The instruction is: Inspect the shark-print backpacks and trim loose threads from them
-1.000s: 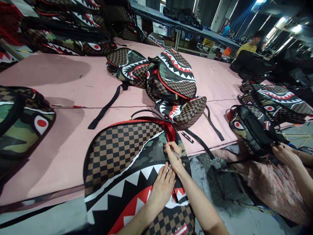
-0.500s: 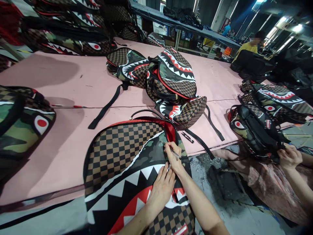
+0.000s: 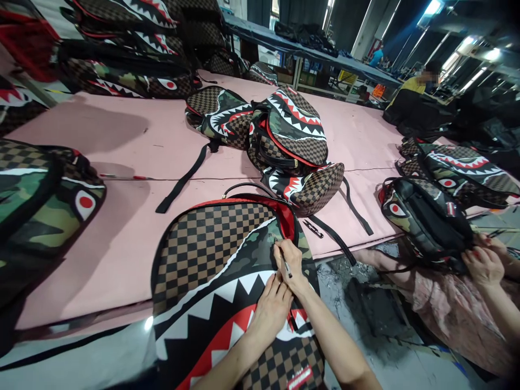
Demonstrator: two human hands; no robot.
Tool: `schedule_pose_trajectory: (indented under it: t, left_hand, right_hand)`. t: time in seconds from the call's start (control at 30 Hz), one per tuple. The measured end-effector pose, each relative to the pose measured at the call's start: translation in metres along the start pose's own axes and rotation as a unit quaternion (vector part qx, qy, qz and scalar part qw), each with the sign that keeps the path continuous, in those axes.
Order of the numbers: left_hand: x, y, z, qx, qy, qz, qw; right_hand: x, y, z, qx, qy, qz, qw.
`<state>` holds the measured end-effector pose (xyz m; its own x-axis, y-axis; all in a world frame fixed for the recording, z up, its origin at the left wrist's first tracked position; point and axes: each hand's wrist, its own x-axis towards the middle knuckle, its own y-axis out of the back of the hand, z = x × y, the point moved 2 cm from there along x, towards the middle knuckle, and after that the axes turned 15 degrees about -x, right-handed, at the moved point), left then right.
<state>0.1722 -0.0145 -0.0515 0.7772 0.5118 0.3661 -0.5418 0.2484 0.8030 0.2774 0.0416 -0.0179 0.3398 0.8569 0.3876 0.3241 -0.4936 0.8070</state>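
- Since the earlier frame the slim dark pen (image 3: 286,266) has swung from lying nearly flat to standing steeply, tip down against the camouflage panel beside the red-lined opening; the whole view has also slid a little right and down, so the head has shifted more than the bag has.
- The right hand (image 3: 291,261) is closed narrowly around that pen, fingers pinched on its barrel, which suggests the marking or picking at the seam is still under way at the same spot.
- The left hand (image 3: 271,310) lies flat and fairly wide on the white-toothed shark mouth, pressing the fabric and holding nothing.
- The large checkered brown and camouflage shark-mouth backpack (image 3: 211,254) lies face up at the near edge of the pink table (image 3: 122,141), partly overhanging toward the person.
- Just beyond it sits a heap of 3 similar backpacks (image 3: 284,141), with a small black clip (image 3: 312,228) on the table between.
- At the right, a co-worker's hands (image 3: 485,262) grip a dark backpack (image 3: 426,216).
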Motion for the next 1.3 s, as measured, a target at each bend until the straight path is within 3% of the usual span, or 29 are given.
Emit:
schedule_pose_trajectory:
  t: [0.27,1.3]
  left_hand:
    - [0.0012,0.0001,-0.0004,-0.003,0.019,-0.019,1.0]
    - [0.0029,0.0045,0.0012,0.007,0.014,-0.023,1.0]
  right_hand:
    - [0.0008,-0.0022,0.0023,0.031,0.023,0.034,0.999]
    - [0.0026,-0.0004,0.0012,0.04,0.027,0.04,0.998]
